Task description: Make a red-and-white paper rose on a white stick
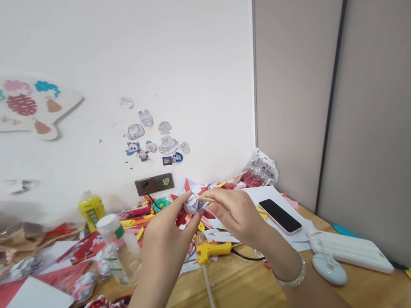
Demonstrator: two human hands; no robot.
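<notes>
My left hand (pixel 166 228) pinches a white folded-paper piece (pixel 192 204) between thumb and fingers, above the middle of the table. Red pointed paper tips (pixel 187 185) show around this piece; whether they are joined to it I cannot tell. From the right, my right hand (pixel 235 213) grips a thin pale stick (pixel 205 200), its tip at the white paper. A yellow glue gun (pixel 213 250) lies below my hands, with a long translucent glue stick (pixel 210 298) reaching towards me.
Paper scraps and a clear jar (pixel 118 254) crowd the left, with a yellow bottle (pixel 91 210) behind. On the right lie a phone (pixel 280 215), a mouse (pixel 329 268) and a white keyboard (pixel 355 250). A socket (pixel 154 184) sits on the wall.
</notes>
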